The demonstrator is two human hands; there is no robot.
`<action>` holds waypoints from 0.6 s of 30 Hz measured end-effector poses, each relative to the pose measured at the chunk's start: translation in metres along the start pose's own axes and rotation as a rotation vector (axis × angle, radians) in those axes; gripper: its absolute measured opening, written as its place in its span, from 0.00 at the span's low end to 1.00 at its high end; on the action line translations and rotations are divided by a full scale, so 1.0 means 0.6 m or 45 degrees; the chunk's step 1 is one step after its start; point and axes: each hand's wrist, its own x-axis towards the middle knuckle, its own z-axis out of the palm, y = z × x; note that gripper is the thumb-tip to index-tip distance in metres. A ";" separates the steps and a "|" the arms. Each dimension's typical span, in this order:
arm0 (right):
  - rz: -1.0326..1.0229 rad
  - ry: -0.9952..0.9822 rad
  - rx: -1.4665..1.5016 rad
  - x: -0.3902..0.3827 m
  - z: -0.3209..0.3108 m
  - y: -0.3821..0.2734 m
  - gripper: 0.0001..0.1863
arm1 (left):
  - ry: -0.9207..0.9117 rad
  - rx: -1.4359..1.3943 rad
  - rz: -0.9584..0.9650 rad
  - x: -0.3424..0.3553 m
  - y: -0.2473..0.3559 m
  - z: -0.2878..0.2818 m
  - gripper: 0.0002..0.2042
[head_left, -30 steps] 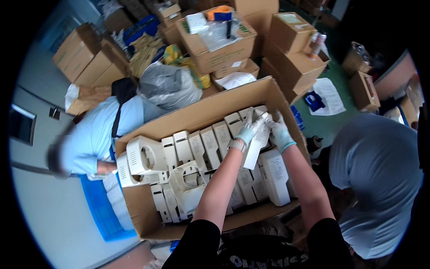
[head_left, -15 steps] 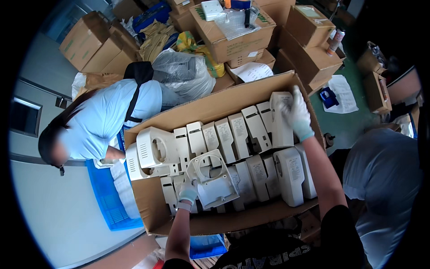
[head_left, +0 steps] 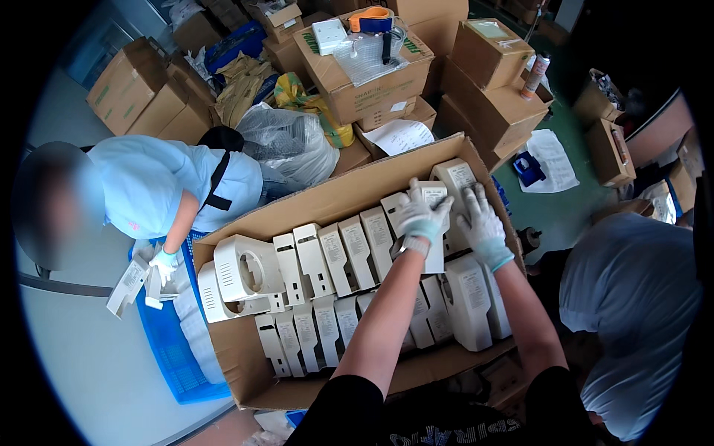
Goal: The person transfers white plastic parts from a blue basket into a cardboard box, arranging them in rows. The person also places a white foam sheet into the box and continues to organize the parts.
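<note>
A large cardboard box [head_left: 327, 193] holds two rows of white plastic housings [head_left: 375, 236], standing on edge side by side. My left hand [head_left: 421, 217], gloved, grips a white housing [head_left: 434, 262] near the right end of the far row; it stands higher than those beside it. My right hand [head_left: 483, 229], gloved too, has its fingers stretched out against the end housing [head_left: 455, 175] by the box's right wall. Larger housings with a round opening [head_left: 251, 269] lie at the box's left end.
At left, a co-worker [head_left: 167, 167] holds white parts [head_left: 131, 284] over a blue basket [head_left: 167, 349]. Another person [head_left: 632, 297] is close on my right. Cartons [head_left: 364, 78] and a clear plastic bag [head_left: 286, 141] stand beyond the box. A spray can [head_left: 535, 74] stands on a carton.
My left hand has moved right and away from me with the housing, from mid-box to the far row's right end. The right hand has shifted slightly nearer. The co-worker has lifted white parts.
</note>
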 end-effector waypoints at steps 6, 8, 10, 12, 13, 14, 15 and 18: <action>-0.331 -0.147 -0.262 -0.092 -0.019 -0.019 0.37 | -0.096 -0.970 0.193 -0.019 -0.116 0.099 0.49; -0.361 -0.088 -0.237 -0.110 -0.008 0.009 0.26 | -0.153 -1.242 0.109 -0.016 -0.087 0.082 0.47; -0.355 -0.168 -0.290 -0.124 -0.018 0.020 0.19 | -0.034 -1.030 0.127 -0.006 -0.038 0.020 0.42; -0.425 -0.059 -0.310 -0.132 -0.007 0.027 0.17 | -0.282 -1.380 0.040 0.026 -0.043 0.027 0.40; -0.454 -0.006 -0.320 -0.136 -0.003 0.029 0.17 | -0.417 -1.552 -0.004 0.036 -0.045 0.033 0.39; -0.452 -0.008 -0.320 -0.142 -0.002 0.030 0.16 | -0.399 -1.629 0.041 0.040 -0.044 0.043 0.39; -0.451 -0.003 -0.320 -0.142 -0.001 0.030 0.16 | -0.378 -1.705 0.095 0.046 -0.036 0.050 0.39; -0.400 -0.035 -0.167 -0.133 -0.032 -0.004 0.11 | -0.167 -1.428 0.144 0.057 -0.044 0.087 0.44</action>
